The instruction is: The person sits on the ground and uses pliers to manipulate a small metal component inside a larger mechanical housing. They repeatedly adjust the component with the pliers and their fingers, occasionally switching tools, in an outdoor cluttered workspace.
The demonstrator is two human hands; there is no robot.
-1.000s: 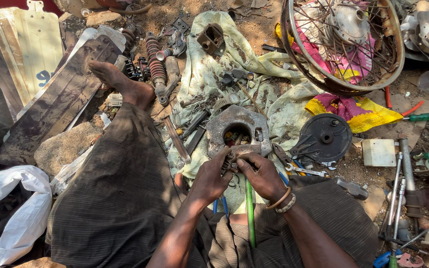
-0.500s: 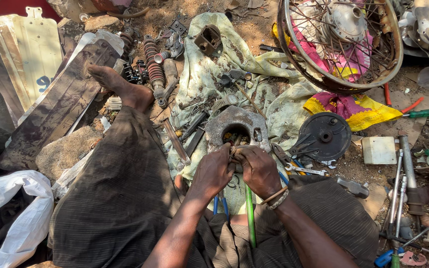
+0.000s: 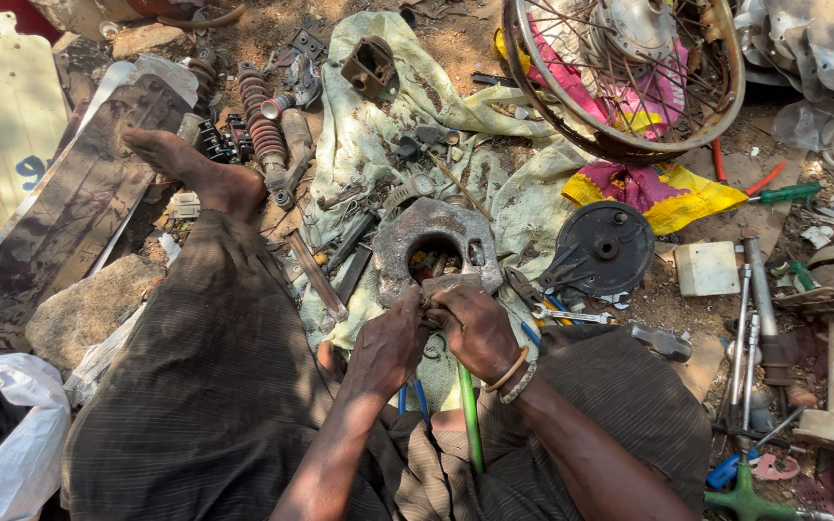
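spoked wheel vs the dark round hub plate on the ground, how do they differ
The spoked wheel is large, open between thin spokes, with a rusty rim, and leans over pink and yellow cloth. The dark round hub plate is much smaller, solid and black, lying on the dirt nearer the hands. Both are round metal parts with a centre hub.

Rusty metal housing (image 3: 433,241): round, central opening, lying flat on stained cloth. Small part (image 3: 446,286) at its near edge, gripped in both hands.
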